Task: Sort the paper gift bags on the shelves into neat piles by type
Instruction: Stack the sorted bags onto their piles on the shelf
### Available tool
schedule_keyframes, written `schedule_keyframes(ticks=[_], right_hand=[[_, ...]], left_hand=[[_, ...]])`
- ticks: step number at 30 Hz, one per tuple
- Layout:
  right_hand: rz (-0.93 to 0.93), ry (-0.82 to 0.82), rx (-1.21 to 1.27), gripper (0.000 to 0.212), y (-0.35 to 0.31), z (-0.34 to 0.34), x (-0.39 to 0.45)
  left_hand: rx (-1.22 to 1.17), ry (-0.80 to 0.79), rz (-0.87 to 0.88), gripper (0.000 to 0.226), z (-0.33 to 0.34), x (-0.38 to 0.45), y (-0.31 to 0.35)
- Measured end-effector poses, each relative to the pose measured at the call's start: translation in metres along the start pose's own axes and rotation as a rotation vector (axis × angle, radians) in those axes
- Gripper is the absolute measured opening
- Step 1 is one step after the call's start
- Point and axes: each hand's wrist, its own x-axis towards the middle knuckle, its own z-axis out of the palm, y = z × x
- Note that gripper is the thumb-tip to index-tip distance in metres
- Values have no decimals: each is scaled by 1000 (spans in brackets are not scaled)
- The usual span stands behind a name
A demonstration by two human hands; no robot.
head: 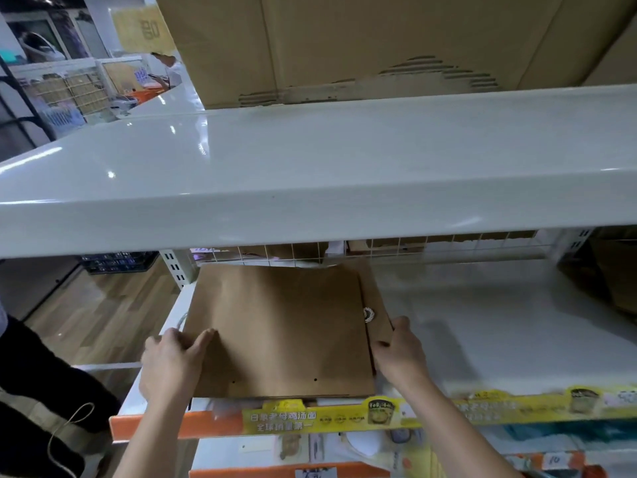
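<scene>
A flat pile of brown paper gift bags (pixel 282 326) lies at the left end of the white middle shelf (pixel 482 332). A white twisted cord handle (pixel 368 314) peeks out at the pile's right edge. My left hand (pixel 172 363) lies on the pile's left side, fingers spread over the top bag and its edge. My right hand (pixel 396 346) grips the right edge of the pile, thumb on top and fingers curled round the side. Both hands frame the pile from either side.
A white upper shelf (pixel 310 174) overhangs the pile, with large cardboard boxes (pixel 344 39) on it. A wire grid (pixel 413 246) backs the middle shelf. More brown bags (pixel 617 277) sit at far right. A yellow printed strip (pixel 379 414) runs along the shelf's front edge.
</scene>
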Motion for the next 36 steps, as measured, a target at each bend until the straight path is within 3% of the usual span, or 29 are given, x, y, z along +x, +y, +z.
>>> schedule_keyframes(ticks=[5,9,10,12,15,17,20,23,26,30,31,36], right_hand=[[16,-32,-95,34,2,0,5],[-60,66,-417,43,-2,3,2],[-106,97,-436,42,-5,5,0],[-208,109,-362,38,-12,12,-3],[-246,-36,-144,41,-27,24,-6],[-201,-131,-99,59,-39,33,-9],[-136,-128,-222,93,-56,50,-15],[-117,-157,-232,106,-64,63,-17],[14,-239,32,95,-66,64,-15],[-50,-136,117,34,-54,47,-18],[-77,-81,118,27,-48,40,-18],[-96,103,343,34,-17,0,-14]], left_hand=[[-552,-18,68,34,-23,18,-17],[-919,41,-2,16,-54,17,-36],[-954,37,-7,9,-60,16,-41],[-1004,25,-34,22,-69,17,-53],[-1026,-20,-53,28,-75,19,-72],[-993,-35,-57,23,-78,16,-78],[-935,6,-78,12,-82,13,-86],[-931,47,-85,8,-85,14,-90],[-938,63,-111,18,-80,15,-88],[-955,9,-69,13,-69,13,-72],[-962,8,-74,12,-65,13,-68],[-1032,-106,-87,12,-43,10,-45]])
